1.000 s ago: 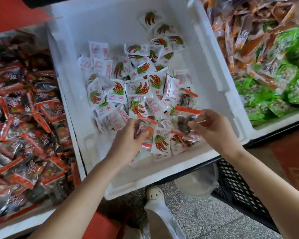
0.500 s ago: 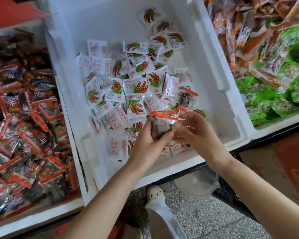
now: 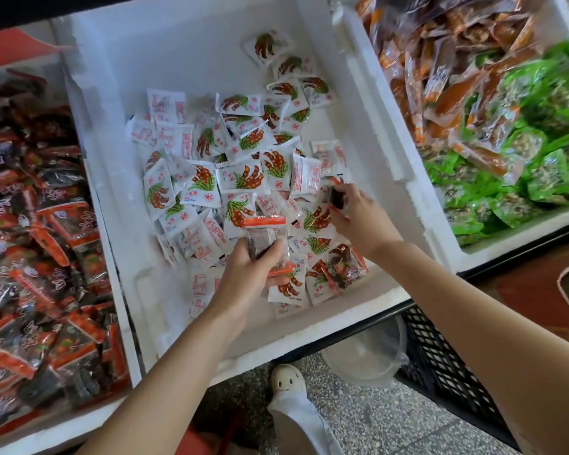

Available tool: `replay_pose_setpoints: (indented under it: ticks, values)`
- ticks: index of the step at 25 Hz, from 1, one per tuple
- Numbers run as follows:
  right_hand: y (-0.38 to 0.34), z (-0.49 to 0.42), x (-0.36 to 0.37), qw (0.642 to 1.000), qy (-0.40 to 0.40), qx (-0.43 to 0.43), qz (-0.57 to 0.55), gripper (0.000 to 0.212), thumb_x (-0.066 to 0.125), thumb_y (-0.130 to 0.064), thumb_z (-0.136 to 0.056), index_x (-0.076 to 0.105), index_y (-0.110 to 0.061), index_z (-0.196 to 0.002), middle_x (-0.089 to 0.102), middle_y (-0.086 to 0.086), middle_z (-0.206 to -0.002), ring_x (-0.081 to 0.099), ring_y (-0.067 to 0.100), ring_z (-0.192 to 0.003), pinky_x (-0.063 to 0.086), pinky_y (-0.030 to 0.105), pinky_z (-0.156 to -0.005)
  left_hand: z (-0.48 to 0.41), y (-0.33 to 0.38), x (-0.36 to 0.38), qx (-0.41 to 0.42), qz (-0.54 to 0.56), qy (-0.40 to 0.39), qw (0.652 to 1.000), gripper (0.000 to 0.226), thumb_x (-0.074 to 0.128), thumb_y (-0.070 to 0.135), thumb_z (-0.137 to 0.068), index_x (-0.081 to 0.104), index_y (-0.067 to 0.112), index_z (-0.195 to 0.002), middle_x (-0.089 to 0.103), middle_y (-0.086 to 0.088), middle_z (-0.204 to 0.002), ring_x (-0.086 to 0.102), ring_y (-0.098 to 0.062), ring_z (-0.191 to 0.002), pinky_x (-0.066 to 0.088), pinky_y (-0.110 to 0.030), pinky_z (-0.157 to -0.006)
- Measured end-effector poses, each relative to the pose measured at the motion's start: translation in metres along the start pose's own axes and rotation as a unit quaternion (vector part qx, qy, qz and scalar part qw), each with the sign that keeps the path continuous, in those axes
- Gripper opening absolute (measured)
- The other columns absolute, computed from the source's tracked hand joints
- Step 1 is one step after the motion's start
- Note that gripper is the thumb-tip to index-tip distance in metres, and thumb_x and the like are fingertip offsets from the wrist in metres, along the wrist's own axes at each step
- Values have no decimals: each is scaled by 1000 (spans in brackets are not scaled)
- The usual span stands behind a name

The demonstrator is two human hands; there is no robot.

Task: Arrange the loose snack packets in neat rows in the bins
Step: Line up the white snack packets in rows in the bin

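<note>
The step in hand looks like sorting, not yet rowing. Strays are being picked out of the middle bin (image 3: 309,330), where white packets (image 3: 240,178) lie in a loose heap across the floor, no rows anywhere.

The left hand (image 3: 243,277) has its fingers curled round a clear packet (image 3: 263,238) with a red top strip and dark contents, held just above the near part of the heap. The right hand (image 3: 358,215) reaches to the heap's right edge and pinches a second dark packet (image 3: 335,196) between thumb and fingers. A third stray (image 3: 345,266) lies near the bin's near wall, between the two forearms.

Next, I judge, the strays should go to the red-and-dark pile (image 3: 40,241) on the left (they seem the same kind), and the third one needs collecting too. Only then can the white packets be squared up, faces one way, edge to edge.

Hard to tell: the right hand's packet is mostly covered by fingers, so I cannot say whether it has left the heap. The print on every packet is unreadable. The side bins are cut off by the frame, and any packets buried under the heap are hidden.
</note>
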State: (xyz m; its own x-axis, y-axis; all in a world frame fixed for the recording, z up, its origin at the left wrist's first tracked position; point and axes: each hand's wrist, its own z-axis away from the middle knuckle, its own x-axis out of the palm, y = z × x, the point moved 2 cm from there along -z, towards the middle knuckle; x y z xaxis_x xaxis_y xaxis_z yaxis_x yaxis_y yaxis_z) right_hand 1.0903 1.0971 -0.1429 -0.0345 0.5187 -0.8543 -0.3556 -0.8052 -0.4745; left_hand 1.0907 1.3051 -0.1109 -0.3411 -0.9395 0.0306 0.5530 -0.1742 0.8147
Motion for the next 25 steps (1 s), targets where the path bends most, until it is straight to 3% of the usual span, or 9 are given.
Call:
replay_pose_setpoints:
  ticks: [4, 7, 10, 13, 15, 17, 20, 23, 25]
  values:
    - [-19, 22, -29, 981, 91, 14, -173, 18, 43, -18, -98, 54, -9, -111, 62, 3, -76, 52, 11, -57, 41, 17, -49, -14, 0, 7, -33, 23, 3, 999, 30, 54, 22, -98, 54, 8, -124, 65, -8, -111, 69, -15, -82, 59, -25, -64]
    - [-38, 47, -33, 957, 9, -13, -291, 14, 56, -20, -94, 62, -9, -99, 67, 4, -78, 63, 21, -68, 53, 31, -66, -15, -3, 13, -33, 10, -15, 999, 24, 45, 26, -102, 53, 10, -118, 66, -4, -100, 70, -7, -69, 58, -26, -64]
    - [-34, 54, -27, 962, -48, -13, -268, 11, 66, -18, -87, 64, -12, -96, 69, 6, -77, 66, 19, -72, 54, 44, -78, -8, -9, 16, -50, 34, -27, 998, 38, 34, 39, -103, 54, 12, -123, 73, -3, -90, 71, -13, -74, 58, -37, -77]
    - [-29, 54, -27, 964, -61, -19, -256, 11, 68, -16, -85, 62, -19, -93, 65, -4, -72, 65, 17, -72, 53, 42, -80, 2, -9, 17, -33, 29, -93, 995, 45, 36, 55, -92, 61, 22, -111, 74, 6, -88, 70, -12, -81, 56, -41, -87]
    - [-35, 57, -26, 959, -90, -53, -265, 18, 70, -16, -83, 61, -23, -97, 61, -13, -69, 61, 13, -68, 54, 37, -76, 11, -8, 20, 0, -48, -131, 990, 27, 55, 48, -92, 59, 26, -108, 70, 14, -87, 67, -3, -84, 56, -33, -83]
    - [-34, 57, -30, 954, -87, -61, -281, 25, 68, -20, -83, 55, -25, -103, 62, -13, -77, 60, 9, -69, 53, 28, -70, 14, -8, 21, 30, -61, -104, 992, 18, 63, 31, -91, 58, 29, -108, 68, 15, -92, 66, 3, -85, 55, -23, -73]
    - [-12, 47, -34, 976, -20, -56, -207, 28, 62, -22, -88, 51, -22, -114, 65, -4, -98, 63, 9, -85, 52, 22, -80, 12, -4, 14, 45, -23, -61, 997, 25, 63, 28, -91, 58, 22, -114, 69, 2, -104, 69, -9, -91, 59, -30, -74]
    - [15, 43, -14, 988, -145, -37, -23, 55, 64, -24, -87, 39, -17, -136, 53, 2, -131, 52, 14, -117, 41, 31, -105, 8, -4, 5, 47, -21, -36, 998, 20, 62, 29, -92, 57, 25, -111, 66, -4, -112, 67, -17, -100, 60, -34, -79]
    - [24, 46, 3, 970, -238, -5, 52, 73, 67, -26, -85, 26, -18, -145, 39, 3, -144, 42, 22, -127, 36, 35, -107, 7, -6, 1, 46, -13, -29, 998, 18, 62, 28, -92, 57, 25, -109, 65, -4, -111, 66, -15, -97, 59, -27, -72]
